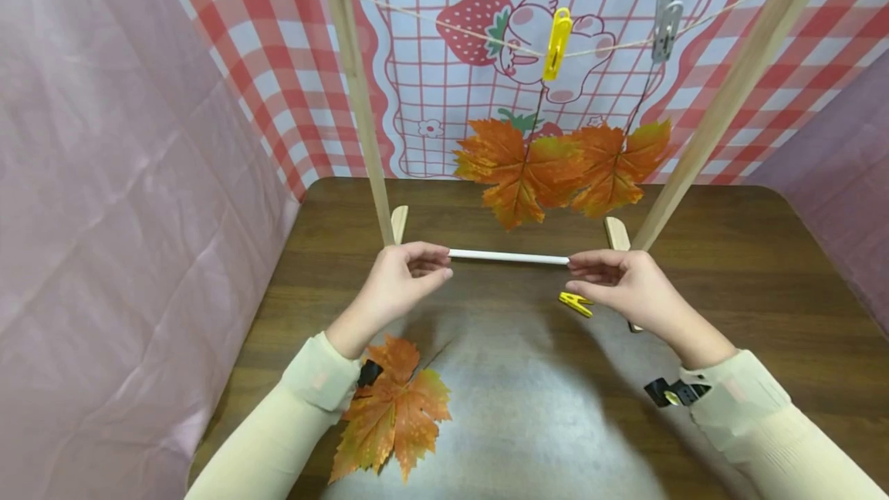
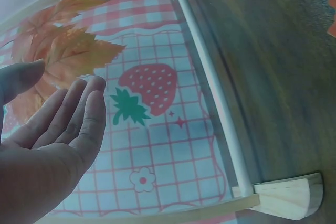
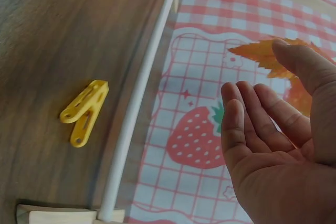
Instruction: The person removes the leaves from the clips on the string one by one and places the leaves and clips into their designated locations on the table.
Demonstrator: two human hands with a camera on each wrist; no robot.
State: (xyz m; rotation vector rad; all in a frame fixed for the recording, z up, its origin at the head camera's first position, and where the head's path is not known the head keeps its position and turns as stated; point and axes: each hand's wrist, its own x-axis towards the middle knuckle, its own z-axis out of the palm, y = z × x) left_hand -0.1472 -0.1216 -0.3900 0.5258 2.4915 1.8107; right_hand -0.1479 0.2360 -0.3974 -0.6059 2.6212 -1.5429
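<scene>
White rod (image 1: 508,256) runs low across the wooden rack (image 1: 357,91), joining its two feet just above the table (image 1: 750,268). Your left hand (image 1: 399,280) hovers at the rod's left end and your right hand (image 1: 625,284) at its right end, fingers relaxed and open, grasping nothing. Near the rod's right end a yellow clothespin (image 1: 576,302) lies on the table. Above the rod, two orange leaves (image 1: 556,168) hang from the string.

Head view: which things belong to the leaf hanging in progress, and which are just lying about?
In the job:
wooden rack with its string
two hung maple leaves
yellow clothespin and grey clothespin on the string
left hand and right hand, both open

Lying about, so far:
loose maple leaf
loose yellow clothespin
</scene>
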